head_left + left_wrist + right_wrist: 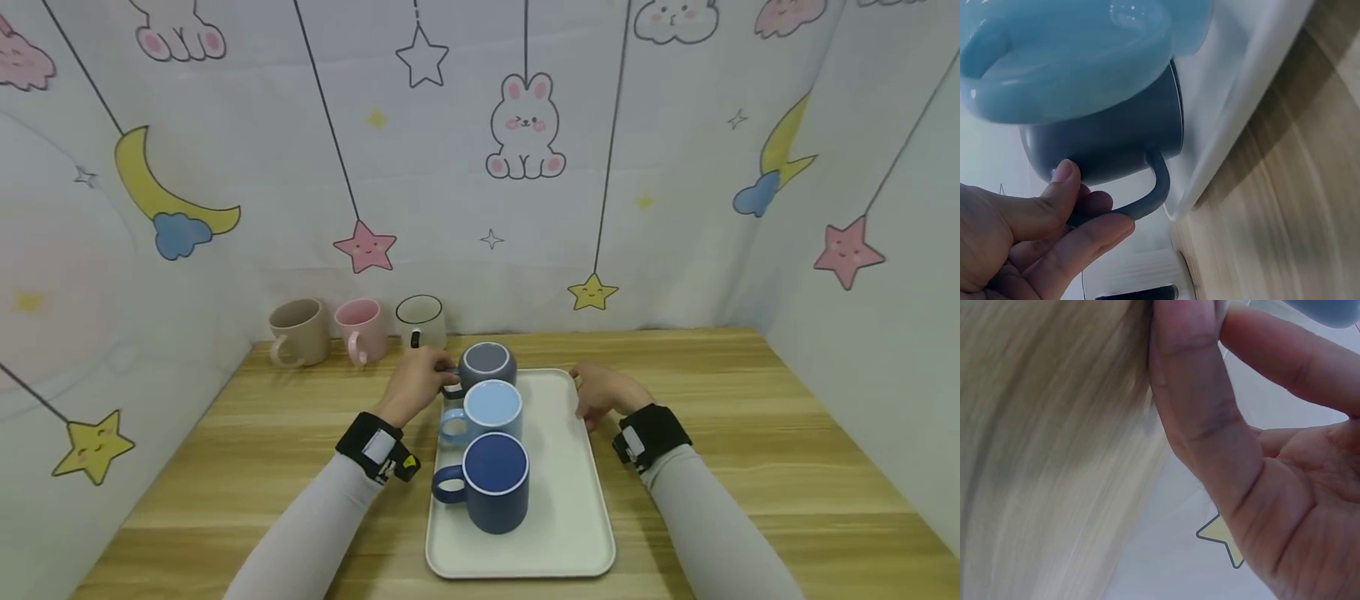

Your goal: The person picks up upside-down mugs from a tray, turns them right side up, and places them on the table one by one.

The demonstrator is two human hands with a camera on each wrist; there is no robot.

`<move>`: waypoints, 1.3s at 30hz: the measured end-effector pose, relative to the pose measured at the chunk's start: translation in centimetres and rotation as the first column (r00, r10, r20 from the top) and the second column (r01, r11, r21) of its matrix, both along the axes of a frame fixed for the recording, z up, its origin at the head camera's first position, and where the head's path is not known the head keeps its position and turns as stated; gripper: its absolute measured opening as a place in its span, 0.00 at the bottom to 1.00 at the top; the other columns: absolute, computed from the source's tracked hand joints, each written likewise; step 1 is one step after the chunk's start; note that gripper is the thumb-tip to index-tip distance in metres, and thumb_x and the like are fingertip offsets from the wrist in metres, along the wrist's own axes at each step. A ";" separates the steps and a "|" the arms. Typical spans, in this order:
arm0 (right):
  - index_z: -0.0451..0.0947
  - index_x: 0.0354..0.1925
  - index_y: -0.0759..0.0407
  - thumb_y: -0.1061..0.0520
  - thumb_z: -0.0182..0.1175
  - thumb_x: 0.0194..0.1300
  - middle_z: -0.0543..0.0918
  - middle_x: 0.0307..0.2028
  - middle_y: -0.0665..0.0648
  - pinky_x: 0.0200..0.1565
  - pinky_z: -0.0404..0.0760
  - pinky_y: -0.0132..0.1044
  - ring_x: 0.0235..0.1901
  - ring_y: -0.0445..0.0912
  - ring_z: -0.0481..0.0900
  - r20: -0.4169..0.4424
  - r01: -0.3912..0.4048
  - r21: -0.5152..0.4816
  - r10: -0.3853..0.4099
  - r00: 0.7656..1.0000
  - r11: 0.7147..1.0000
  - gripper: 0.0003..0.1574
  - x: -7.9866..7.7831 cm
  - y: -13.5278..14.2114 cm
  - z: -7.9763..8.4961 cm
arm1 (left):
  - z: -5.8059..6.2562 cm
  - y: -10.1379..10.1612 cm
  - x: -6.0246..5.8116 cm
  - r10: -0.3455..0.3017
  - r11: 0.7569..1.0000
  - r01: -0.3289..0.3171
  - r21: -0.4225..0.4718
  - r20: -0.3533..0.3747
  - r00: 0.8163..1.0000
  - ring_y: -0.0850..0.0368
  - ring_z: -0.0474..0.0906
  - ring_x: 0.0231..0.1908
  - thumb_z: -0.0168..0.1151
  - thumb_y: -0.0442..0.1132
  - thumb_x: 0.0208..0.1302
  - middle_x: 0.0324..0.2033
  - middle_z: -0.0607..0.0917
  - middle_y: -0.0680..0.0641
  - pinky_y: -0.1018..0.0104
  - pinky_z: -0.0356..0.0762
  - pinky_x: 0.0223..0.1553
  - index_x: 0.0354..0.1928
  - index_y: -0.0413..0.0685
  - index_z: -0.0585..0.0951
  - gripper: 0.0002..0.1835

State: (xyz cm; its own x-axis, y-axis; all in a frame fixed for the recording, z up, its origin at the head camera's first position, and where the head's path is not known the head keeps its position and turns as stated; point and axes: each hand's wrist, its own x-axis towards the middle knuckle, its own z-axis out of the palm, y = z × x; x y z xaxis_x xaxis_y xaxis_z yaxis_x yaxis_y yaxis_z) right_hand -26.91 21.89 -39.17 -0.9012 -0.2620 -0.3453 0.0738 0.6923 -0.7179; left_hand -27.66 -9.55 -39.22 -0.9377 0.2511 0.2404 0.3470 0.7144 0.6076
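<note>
My left hand pinches the handle of a slate-grey mug between thumb and fingers, as the left wrist view shows close up. That mug stands bottom-up at the far end of a white tray. Nearer to me in the same row are a light blue mug and a dark blue mug, both apparently bottom-up, handles to the left. At the tray's far right corner, my right hand grips the rim; its fingertips are partly cut off at the top of the right wrist view.
Behind my left hand, a beige mug, a pink mug and a white mug with a black rim stand upright along the table's back edge. A printed cloth hangs behind the wooden table.
</note>
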 end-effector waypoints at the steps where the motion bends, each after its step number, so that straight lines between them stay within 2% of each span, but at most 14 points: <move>1: 0.55 0.74 0.75 0.80 0.61 0.59 0.74 0.52 0.73 0.29 0.89 0.37 0.24 0.49 0.82 0.001 0.000 -0.003 0.000 1.000 1.000 0.47 0.0 -0.1 0.0 | -0.1 -0.2 0.0 0.008 1.000 -0.008 0.006 0.002 1.000 0.54 0.83 0.31 0.73 0.34 0.64 0.32 0.89 0.47 0.65 0.83 0.32 0.37 0.40 0.90 0.04; 8: 0.54 0.73 0.75 0.81 0.60 0.59 0.75 0.48 0.70 0.28 0.89 0.37 0.22 0.48 0.82 0.026 0.002 -0.029 -0.001 1.000 1.000 0.46 0.0 -0.6 -0.6 | -0.4 -1.2 -0.1 0.042 0.993 -0.044 0.112 0.021 0.999 0.53 0.87 0.33 0.73 0.33 0.65 0.34 0.90 0.43 0.62 0.89 0.35 0.39 0.36 0.89 0.06; 12: 0.54 0.73 0.74 0.80 0.60 0.60 0.76 0.47 0.70 0.27 0.89 0.36 0.21 0.48 0.82 0.020 0.000 -0.022 0.001 1.000 1.000 0.46 0.0 -0.6 -0.7 | 0.0 -1.2 -0.2 0.052 0.984 -0.051 0.170 -0.001 0.999 0.52 0.87 0.35 0.72 0.34 0.65 0.36 0.90 0.42 0.60 0.91 0.37 0.40 0.36 0.89 0.07; 17: 0.53 0.73 0.74 0.80 0.60 0.60 0.75 0.48 0.70 0.28 0.88 0.36 0.22 0.48 0.81 0.020 -0.007 -0.009 0.008 1.000 1.000 0.46 -0.1 -0.6 -0.5 | 0.4 -0.8 -0.3 0.052 0.957 -0.055 0.286 0.019 0.998 0.48 0.89 0.38 0.71 0.32 0.67 0.39 0.90 0.39 0.62 0.91 0.38 0.46 0.34 0.88 0.10; 20: 0.54 0.73 0.74 0.79 0.61 0.60 0.76 0.47 0.70 0.28 0.88 0.36 0.23 0.48 0.82 0.007 -0.014 0.007 0.014 1.000 1.000 0.46 -0.2 -0.6 -0.2 | 0.4 -0.6 -0.5 0.055 0.923 -0.064 0.381 0.034 0.998 0.46 0.90 0.40 0.70 0.30 0.67 0.41 0.90 0.37 0.66 0.90 0.38 0.49 0.33 0.88 0.11; 22: 0.55 0.73 0.74 0.79 0.61 0.60 0.76 0.47 0.70 0.28 0.89 0.36 0.23 0.48 0.82 -0.004 -0.009 0.015 0.009 1.000 1.000 0.46 -0.2 -0.5 0.0 | 0.4 -0.5 -0.6 0.050 0.888 -0.064 0.455 0.042 0.998 0.45 0.90 0.41 0.70 0.30 0.67 0.43 0.90 0.36 0.67 0.90 0.38 0.50 0.32 0.87 0.11; 24: 0.56 0.73 0.75 0.79 0.61 0.59 0.76 0.48 0.70 0.29 0.89 0.37 0.24 0.48 0.83 -0.010 -0.006 0.020 0.006 1.000 1.000 0.46 -0.2 -0.4 0.1 | 0.4 -0.3 -0.7 0.031 0.840 -0.064 0.539 0.069 0.997 0.44 0.90 0.42 0.69 0.29 0.68 0.44 0.89 0.34 0.67 0.90 0.39 0.51 0.31 0.86 0.12; 28: 0.55 0.74 0.75 0.79 0.62 0.59 0.75 0.50 0.71 0.30 0.90 0.38 0.25 0.49 0.83 0.005 0.006 0.015 -0.006 1.000 1.000 0.48 0.1 -0.2 0.0 | 0.4 0.1 -0.6 -0.037 0.728 -0.075 0.681 0.147 0.988 0.47 0.89 0.43 0.66 0.28 0.70 0.45 0.89 0.33 0.65 0.89 0.42 0.53 0.29 0.84 0.13; 31: 0.55 0.74 0.75 0.79 0.62 0.59 0.75 0.50 0.71 0.30 0.90 0.38 0.26 0.49 0.83 0.011 0.004 0.020 -0.004 1.000 1.000 0.48 0.3 0.0 -0.1 | 0.3 0.2 -0.6 -0.072 0.677 -0.083 0.731 0.178 0.981 0.52 0.89 0.42 0.64 0.29 0.72 0.45 0.89 0.33 0.65 0.89 0.44 0.54 0.28 0.83 0.13; 34: 0.54 0.74 0.75 0.79 0.61 0.59 0.75 0.49 0.70 0.30 0.89 0.37 0.26 0.49 0.83 0.008 -0.002 0.017 0.002 1.000 1.000 0.48 0.2 0.0 -0.1 | 0.2 0.1 -0.6 -0.090 0.647 -0.074 0.759 0.172 0.981 0.56 0.89 0.41 0.63 0.29 0.73 0.44 0.89 0.34 0.64 0.89 0.44 0.55 0.27 0.83 0.13; 39: 0.53 0.74 0.76 0.80 0.61 0.59 0.75 0.47 0.70 0.30 0.89 0.37 0.25 0.49 0.83 0.001 -0.012 0.007 0.012 1.000 1.000 0.48 0.1 -0.1 -0.1 | 0.2 -0.1 -0.7 -0.113 0.619 -0.061 0.783 0.166 0.980 0.57 0.89 0.40 0.61 0.28 0.74 0.43 0.89 0.37 0.64 0.89 0.45 0.55 0.27 0.82 0.13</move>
